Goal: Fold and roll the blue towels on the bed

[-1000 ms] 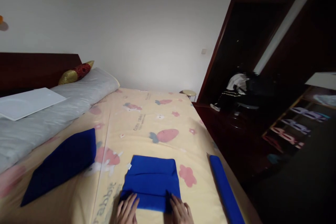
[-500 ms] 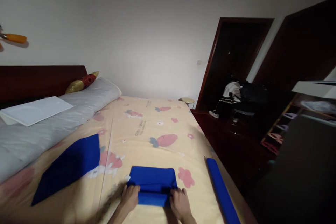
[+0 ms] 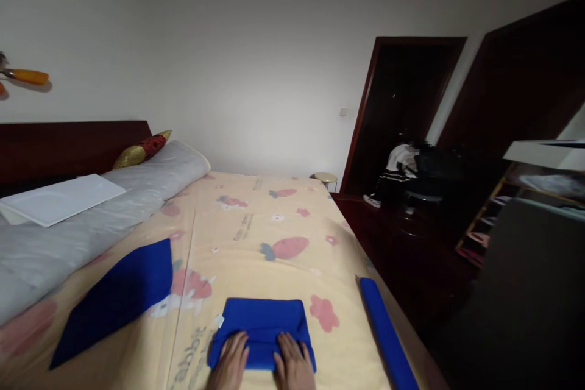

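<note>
A piece of blue cloth (image 3: 267, 315), folded into a rough rectangle with a small white tag (image 3: 219, 320) at its left edge, lies on the bed (image 3: 256, 268). My left hand (image 3: 232, 358) rests flat on the near left part of the cloth, fingers stretched forward. On the near right part lies my right hand (image 3: 292, 356), its fingers spread and pressed down. Both hands touch the cloth without gripping it. Another flat blue piece (image 3: 116, 298) is on the bed to the left, and a long narrow blue strip (image 3: 387, 332) runs along the right edge.
A grey rolled quilt (image 3: 150, 177) lies along the headboard (image 3: 68, 141), bearing a white board (image 3: 64, 198) and a red-gold cushion (image 3: 144, 149). Beyond the bed stands a round stool (image 3: 325, 177). A person (image 3: 397, 164) sits by the dark doorway. Shelves (image 3: 543, 155) are at right.
Both hands have let go of the cloth's near edge and now lie flat on it. The near flap is folded over, and the view has tilted slightly up.
</note>
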